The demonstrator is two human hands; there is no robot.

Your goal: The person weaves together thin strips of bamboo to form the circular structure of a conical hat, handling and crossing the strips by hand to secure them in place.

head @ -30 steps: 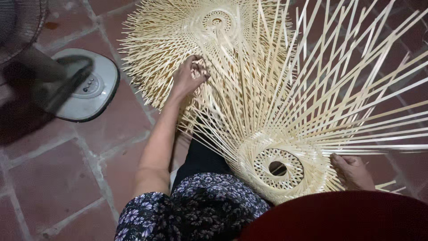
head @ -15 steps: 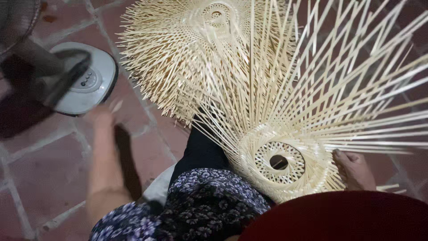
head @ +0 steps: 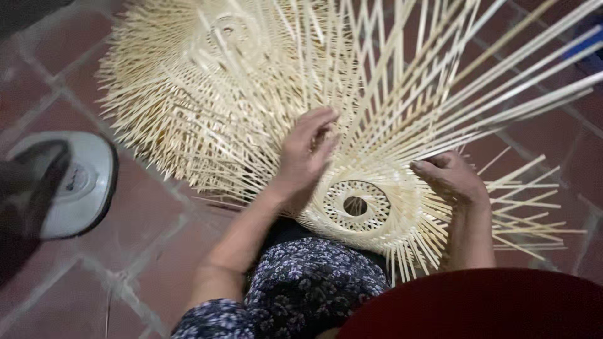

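A half-woven bamboo piece [head: 358,207] with a round openwork centre rests on my lap, its long pale strips fanning up and to the right. My left hand [head: 304,154] lies on its left side, fingers curled among the upright strips. My right hand [head: 449,179] grips the woven rim on the right side. Behind it on the floor lies a second woven bamboo piece [head: 207,81], with loose strip ends sticking out all round.
A grey and white fan base [head: 69,182] stands on the red tile floor [head: 144,232] at the left. My floral-patterned clothing [head: 301,289] and a dark red surface [head: 477,307] fill the bottom edge.
My left hand came back from the floor at the left and now rests on the woven piece in my lap. The view has moved closer and shifted right.
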